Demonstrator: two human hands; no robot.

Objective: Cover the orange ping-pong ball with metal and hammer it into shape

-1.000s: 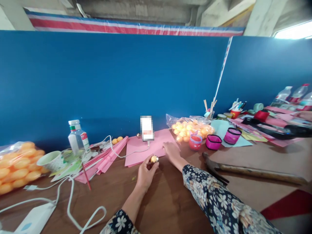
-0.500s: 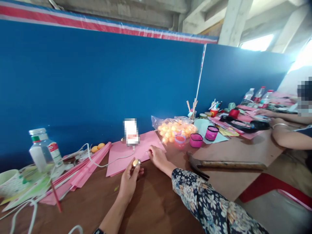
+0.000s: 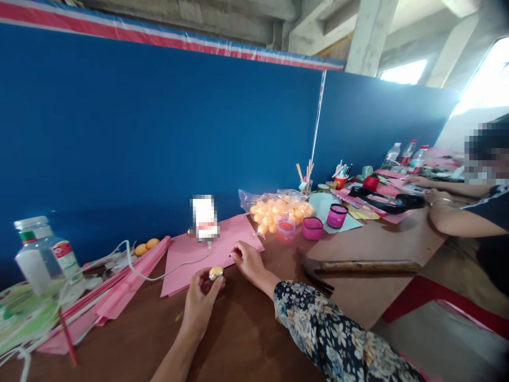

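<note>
A small shiny ball (image 3: 216,272), part yellow-orange and part silver, is held between the thumb and fingers of my left hand (image 3: 201,305). My right hand (image 3: 248,262) is closed in a pinch just to the right of the ball, over the near edge of the pink paper sheets (image 3: 234,228). A tiny speck shows at its fingertips, too small to name. Behind the hands, a phone with a blurred screen (image 3: 205,217) stands upright on the pink paper, with a white cable (image 3: 178,268) plugged into its bottom.
A clear bag of orange balls (image 3: 274,209) lies beyond my right hand, near pink mesh cups (image 3: 312,228). A hammer (image 3: 366,266) rests at the right. Paper strips (image 3: 131,281) and a plastic bottle (image 3: 40,260) occupy the left. A co-worker's arm (image 3: 457,217) reaches over the table.
The view has shifted slightly, so things appear further left. My left hand has turned the ball a little in its grip. My right hand still pinches near the paper.
</note>
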